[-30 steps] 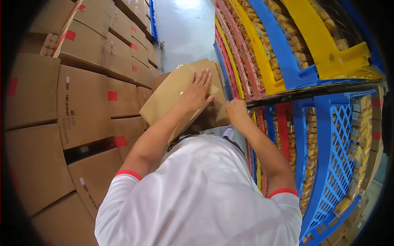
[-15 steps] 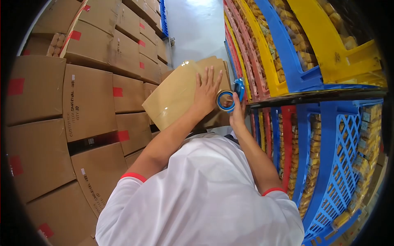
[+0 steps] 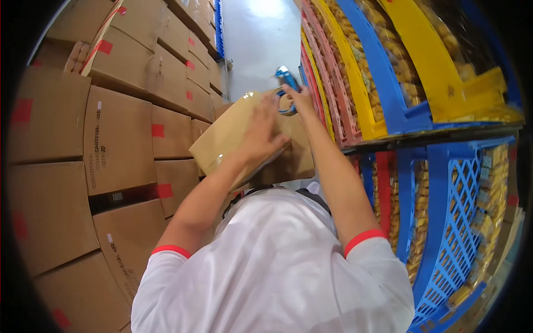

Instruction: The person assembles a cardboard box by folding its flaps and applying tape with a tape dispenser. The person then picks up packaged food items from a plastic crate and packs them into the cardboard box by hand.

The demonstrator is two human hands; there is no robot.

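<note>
Cartons (image 3: 125,139) line the frame's left; at centre, the left grip (image 3: 262,132) rests spread, unclenched, on a probably stiff box (image 3: 222,133); the right grip (image 3: 301,100) curls round a likely light dispenser (image 3: 287,76), best held there.

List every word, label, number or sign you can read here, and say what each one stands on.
"SANSRIVAL": handwriting on the lower marked box, blurred, a likely reading; the rest is unreadable.
Writing on the upper marked box: too blurred to read reliably.
Small white stickers on those boxes: too small to read.
Box under the left hand: no readable text.
Tape dispenser: no readable text.
</note>
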